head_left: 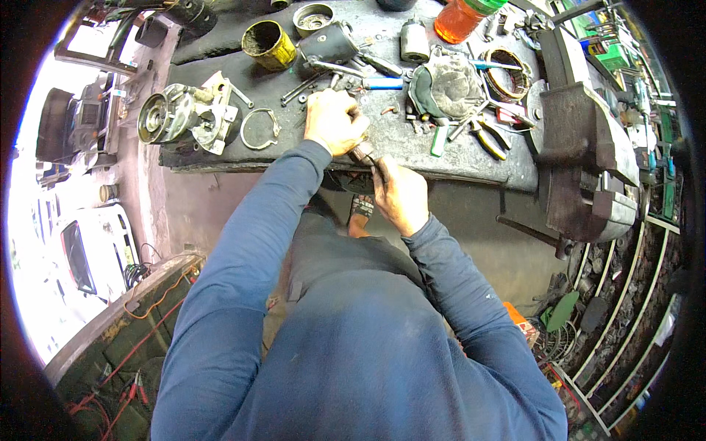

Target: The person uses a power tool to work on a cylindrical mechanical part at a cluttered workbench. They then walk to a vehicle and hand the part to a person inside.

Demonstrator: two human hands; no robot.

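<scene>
My left hand (335,122) is closed in a fist at the front edge of the dark workbench (220,163); what its fingers hold is hidden. Just below and to the right, my right hand (401,197) is pinched on a thin dark piece whose kind does not show. A small brownish metal part (361,153) sits between the two hands, and I cannot tell which of them grips it. Left of my left hand lies a round wire-like metal ring (259,129). A blue-handled tool (382,83) rests beyond my hands.
A cast metal housing (213,121) sits at the bench's left. Behind are a yellow can (269,45), a dark cylinder (328,45) and an orange-red bottle (457,23). Right lie a grey glove (452,84), a copper-wound ring (523,82) and pliers (489,138), beside a bench vise (585,132).
</scene>
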